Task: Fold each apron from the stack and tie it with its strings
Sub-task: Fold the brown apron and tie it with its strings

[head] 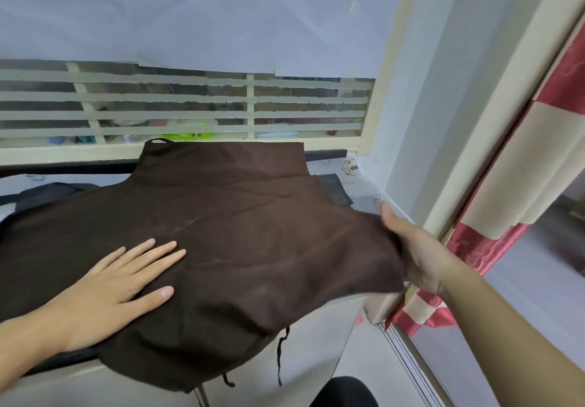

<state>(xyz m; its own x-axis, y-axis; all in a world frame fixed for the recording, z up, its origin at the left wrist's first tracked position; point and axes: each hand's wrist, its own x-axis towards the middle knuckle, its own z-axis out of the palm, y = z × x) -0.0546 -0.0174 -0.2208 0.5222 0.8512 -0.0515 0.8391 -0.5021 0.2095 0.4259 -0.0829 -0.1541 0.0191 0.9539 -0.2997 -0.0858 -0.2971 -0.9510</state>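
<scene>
While the left hand (120,283) presses flat, fingers straight and spread, on the lower-left part of the brown apron (221,232), the right hand (414,248) grips the apron's right edge, thumb on top, fingers hidden under the cloth. Apron is spread across the table (357,185) mid-frame; bib points toward the top of the frame at the window grille (190,106), so its long axis runs bottom to top. Near hem spills over the table's front edge at lower centre. Fabric: plain dark brown, matte, lightly creased, right side lifted slightly off the table by the grip. Neck loop (158,140) shows at the bib's upper-left corner; tie strings (280,353) dangle below the hem at lower centre. Other dark cloth (47,194) lies under the apron at left, and a grey folded piece (335,189) pokes out at right. Patterned table cover visible upper right of the apron. Red-and-cream curtain (493,185) hangs at the right edge, just beside the right hand.
</scene>
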